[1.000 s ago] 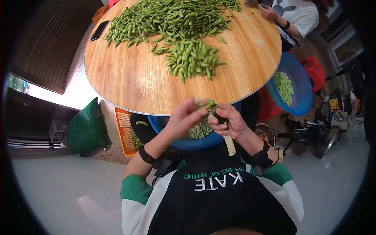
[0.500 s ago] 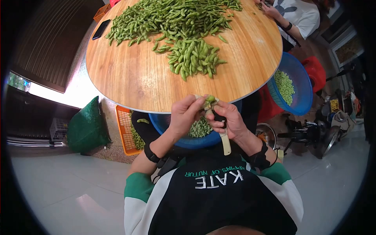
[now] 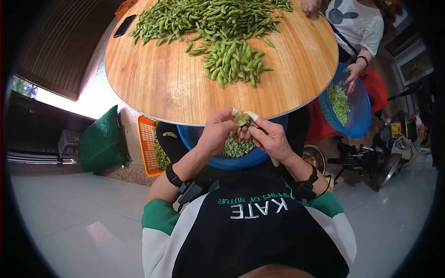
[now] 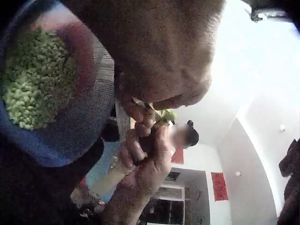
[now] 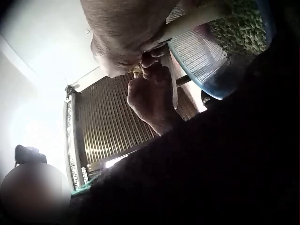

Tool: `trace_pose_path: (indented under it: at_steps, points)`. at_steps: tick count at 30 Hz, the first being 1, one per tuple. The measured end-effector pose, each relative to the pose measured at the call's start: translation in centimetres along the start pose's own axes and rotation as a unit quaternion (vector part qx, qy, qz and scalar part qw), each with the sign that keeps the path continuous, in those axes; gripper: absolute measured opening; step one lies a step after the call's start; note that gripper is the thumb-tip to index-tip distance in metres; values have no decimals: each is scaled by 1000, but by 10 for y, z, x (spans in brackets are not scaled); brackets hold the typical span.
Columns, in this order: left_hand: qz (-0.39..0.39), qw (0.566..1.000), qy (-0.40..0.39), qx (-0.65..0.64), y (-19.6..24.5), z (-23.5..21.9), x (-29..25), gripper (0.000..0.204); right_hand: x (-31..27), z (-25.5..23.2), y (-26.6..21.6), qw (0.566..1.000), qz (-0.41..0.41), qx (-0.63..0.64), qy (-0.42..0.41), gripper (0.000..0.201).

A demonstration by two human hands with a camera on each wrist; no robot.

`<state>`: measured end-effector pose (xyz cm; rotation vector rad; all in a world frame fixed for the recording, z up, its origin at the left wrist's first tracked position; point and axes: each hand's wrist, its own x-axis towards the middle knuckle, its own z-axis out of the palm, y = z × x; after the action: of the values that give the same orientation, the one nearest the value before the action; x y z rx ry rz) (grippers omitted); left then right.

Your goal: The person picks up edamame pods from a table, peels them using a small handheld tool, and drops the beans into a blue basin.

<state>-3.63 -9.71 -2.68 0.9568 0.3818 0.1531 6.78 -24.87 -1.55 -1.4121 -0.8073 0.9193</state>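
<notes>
With a pod (image 3: 242, 119) pinched by the left hand (image 3: 216, 133), a pale handle (image 5: 199, 21) clasped by the right hand's (image 3: 276, 142) curled fingers, pieces could be dropped outside the blue basin (image 3: 238, 162) by slipping.

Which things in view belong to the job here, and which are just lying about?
Apparently in use:
green pod between left hand and right hand
pale-handled tool in the right hand
heaped pods on table
blue basin of shelled beans

Apparently just lying about:
phone
metal bowl
grey crate
</notes>
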Motion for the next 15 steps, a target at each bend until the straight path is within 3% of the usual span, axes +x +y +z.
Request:
trace_pose_path:
  at_steps: [5,8,11,15]
  points:
    - [73,996,6,45,-5,9,-1,13,-2,-7,-3,997,46,63,-22,37]
    - [54,998,11,30,-2,14,-4,13,-6,-6,5,1000,13,-9,-7,40]
    - [102,992,30,64,-13,8,-2,13,-7,-2,0,999,14,46,5,43]
    - [30,998,36,44,-10,5,-6,13,-5,-11,-1,993,70,85,-29,45]
